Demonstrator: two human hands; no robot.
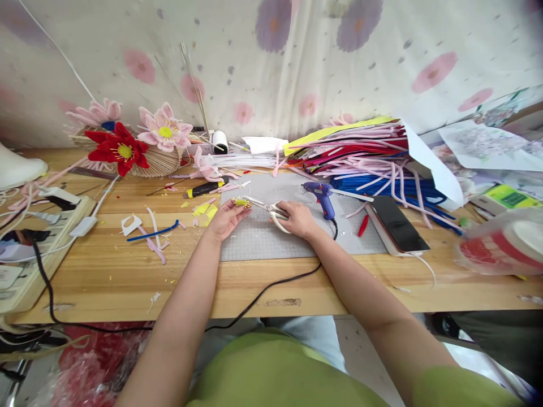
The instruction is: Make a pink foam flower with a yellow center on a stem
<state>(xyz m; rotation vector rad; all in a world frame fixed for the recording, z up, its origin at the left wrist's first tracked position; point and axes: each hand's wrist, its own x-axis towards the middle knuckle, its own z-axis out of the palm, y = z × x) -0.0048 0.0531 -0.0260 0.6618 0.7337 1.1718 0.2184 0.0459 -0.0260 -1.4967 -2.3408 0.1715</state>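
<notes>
Behind a cluttered wooden table (pixel 127 271) hangs a pale cloth printed with pink and purple flowers, and we see two bare arms reaching onto a grey cutting mat (pixel 271 237). Our left hand (pixel 224 219) pinches a small yellow tuft (pixel 241 202) in its fingers above the mat's left edge, while our right hand (pixel 299 219) grips white-handled scissors (pixel 271 210), blades pointing at the tuft. Just beyond sit a blue glue gun (pixel 321 195) and heaped pipe cleaners (pixel 360 161).
</notes>
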